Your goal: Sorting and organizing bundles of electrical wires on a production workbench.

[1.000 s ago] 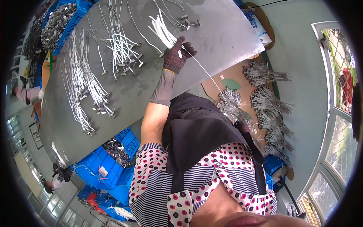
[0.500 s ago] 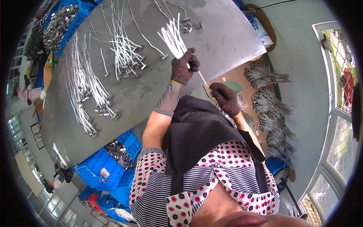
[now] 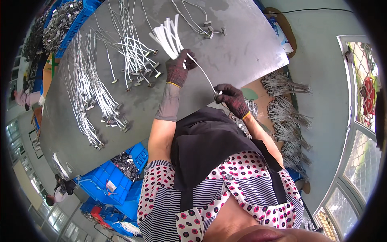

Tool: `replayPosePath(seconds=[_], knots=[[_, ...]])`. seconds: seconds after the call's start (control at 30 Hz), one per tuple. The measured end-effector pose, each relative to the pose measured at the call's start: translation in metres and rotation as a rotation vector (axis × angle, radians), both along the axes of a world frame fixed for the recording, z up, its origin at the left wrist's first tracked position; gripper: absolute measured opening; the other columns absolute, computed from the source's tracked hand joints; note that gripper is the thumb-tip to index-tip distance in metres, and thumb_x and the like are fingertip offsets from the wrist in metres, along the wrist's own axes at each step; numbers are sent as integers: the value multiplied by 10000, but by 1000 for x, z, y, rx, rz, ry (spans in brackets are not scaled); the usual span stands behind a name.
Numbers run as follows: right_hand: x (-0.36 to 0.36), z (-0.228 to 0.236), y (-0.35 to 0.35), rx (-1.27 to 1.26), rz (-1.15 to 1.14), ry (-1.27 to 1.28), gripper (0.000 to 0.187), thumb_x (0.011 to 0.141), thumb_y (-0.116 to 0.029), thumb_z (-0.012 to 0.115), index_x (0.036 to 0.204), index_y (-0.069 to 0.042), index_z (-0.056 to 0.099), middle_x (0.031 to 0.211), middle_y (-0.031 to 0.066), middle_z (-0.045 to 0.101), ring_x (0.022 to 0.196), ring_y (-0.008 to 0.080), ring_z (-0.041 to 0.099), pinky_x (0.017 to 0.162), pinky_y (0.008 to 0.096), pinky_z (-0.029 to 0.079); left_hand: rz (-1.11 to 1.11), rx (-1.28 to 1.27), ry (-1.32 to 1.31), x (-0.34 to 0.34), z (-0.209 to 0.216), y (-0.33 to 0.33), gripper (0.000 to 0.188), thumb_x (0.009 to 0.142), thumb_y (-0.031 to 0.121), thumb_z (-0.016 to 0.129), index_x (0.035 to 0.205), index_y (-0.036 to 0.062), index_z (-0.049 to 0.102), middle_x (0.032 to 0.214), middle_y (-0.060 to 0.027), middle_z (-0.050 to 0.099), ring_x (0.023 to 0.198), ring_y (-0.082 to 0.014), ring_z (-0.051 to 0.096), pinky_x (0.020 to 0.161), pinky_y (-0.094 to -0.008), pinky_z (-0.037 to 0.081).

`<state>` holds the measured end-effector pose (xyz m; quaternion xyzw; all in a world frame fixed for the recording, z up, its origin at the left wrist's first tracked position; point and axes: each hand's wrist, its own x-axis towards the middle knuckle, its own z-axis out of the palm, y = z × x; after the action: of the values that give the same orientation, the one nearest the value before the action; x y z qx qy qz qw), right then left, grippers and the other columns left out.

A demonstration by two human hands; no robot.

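My left hand (image 3: 180, 67), in a dark knitted glove, is closed round a bunch of white sleeves (image 3: 168, 38) whose loose ends fan out above the table. A thin white wire (image 3: 203, 72) runs from beside this hand down to my right hand (image 3: 231, 99). That gloved hand pinches the wire's lower end, where a small grey-and-white piece shows at the fingertips. Whether the wire passes into the left fist is hidden. On the table left of my hands lie white wires with small grey connectors (image 3: 139, 66) and another spread of sleeved wires (image 3: 98, 97).
The grey metal table (image 3: 238, 44) ends in a corner at the right. Bundles of grey wires (image 3: 288, 111) lie beyond it by the wall. Blue crates (image 3: 102, 183) stand below the left edge; a blue crate of small parts (image 3: 64, 20) is at upper left.
Both hands have shifted left in the view. My right hand has moved up slightly and turned, and more of the wire between the hands now shows.
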<state>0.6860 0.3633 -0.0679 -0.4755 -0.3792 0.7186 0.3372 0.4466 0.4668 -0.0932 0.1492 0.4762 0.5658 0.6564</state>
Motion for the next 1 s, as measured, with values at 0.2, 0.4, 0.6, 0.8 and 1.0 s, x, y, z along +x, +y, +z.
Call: replayPosePath(seconds=[0.2,0.4,0.6,0.8,1.0], knots=[[-41,6,84,132,-71,-110,273,852,-83,694,1095,35,660,899,95,698,770,143,662,717,278,554,-166,42,210,31,17,-12,243,894,184,693,986,-41,694,861,-92,690,745,-179,683,714,-337,601],[-60,-7,143,394,-53,-382,293,853,-208,708,1088,-38,670,914,151,712,797,252,693,728,346,558,-130,-137,480,20,15,8,305,868,284,711,897,-19,716,793,-65,679,674,-139,638,654,-289,511],[-88,-22,215,767,-45,-1270,225,837,-250,651,986,-82,670,985,206,652,905,401,649,775,501,512,-204,-42,1467,-6,-1,1,403,845,395,758,899,-1,706,738,-42,685,652,-144,636,653,-317,503],[-85,-32,224,725,67,-1466,133,797,-218,667,838,-96,700,1025,175,670,947,383,644,783,498,512,-58,-175,513,-26,2,-3,381,845,388,777,918,21,703,759,-50,707,580,-122,620,506,-275,467],[-40,-8,144,847,-110,-860,169,806,-133,683,963,-74,693,1127,142,685,1003,286,673,825,387,538,-121,-223,399,3,23,4,326,844,298,788,990,20,701,756,-64,704,561,-117,626,494,-253,507]])
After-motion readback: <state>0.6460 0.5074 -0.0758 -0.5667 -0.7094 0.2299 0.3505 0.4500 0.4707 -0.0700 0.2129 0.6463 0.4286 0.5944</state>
